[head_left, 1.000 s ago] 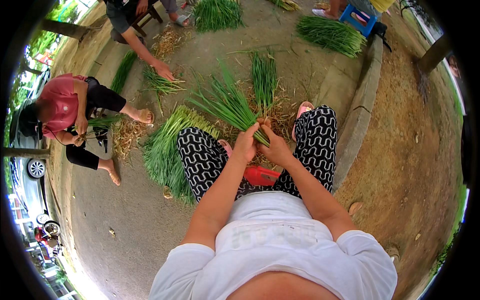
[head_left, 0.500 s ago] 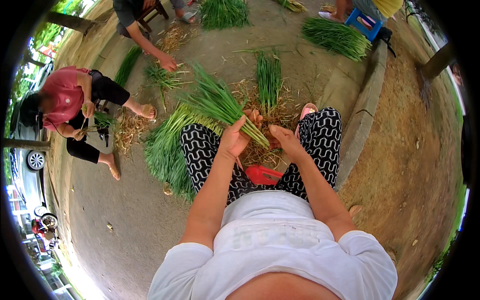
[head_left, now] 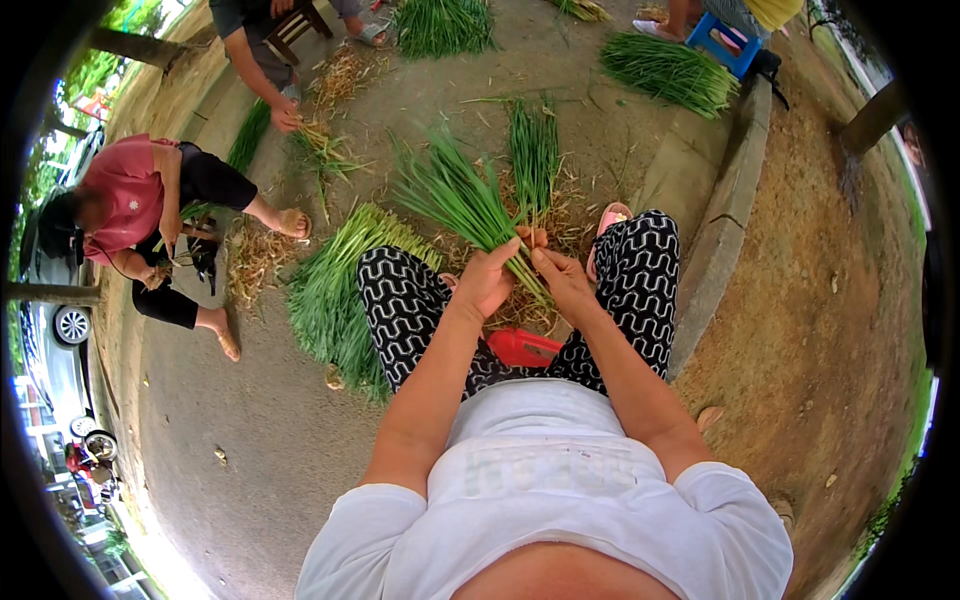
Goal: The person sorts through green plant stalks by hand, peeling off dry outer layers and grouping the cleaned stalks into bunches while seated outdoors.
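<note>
My left hand [head_left: 487, 280] is closed round a bunch of chives [head_left: 462, 198]. Their long green leaves fan out away from me to the upper left, and the paler stem ends point down toward my lap. Next to the stems, my right hand [head_left: 566, 286] has its thumb and fingers pinched together. A thin stalk seems to be in that pinch, though the fingertips partly hide it. Past my hands a smaller bunch of chives [head_left: 533, 150] lies on the ground, and a large pile of chives [head_left: 340, 300] spreads beside my left knee.
Dry leaf scraps [head_left: 575, 225] litter the ground between my feet. A red plastic object [head_left: 525, 347] sits between my thighs. A person in a pink shirt [head_left: 130, 190] sits at left, with another person's arm [head_left: 255, 75] beyond. A stone curb [head_left: 715, 250] runs along the right.
The bunch has shifted slightly right and turned more upright. My right hand has moved up against the stems, fingers pinched. The far person's hand has drawn back to the left.
</note>
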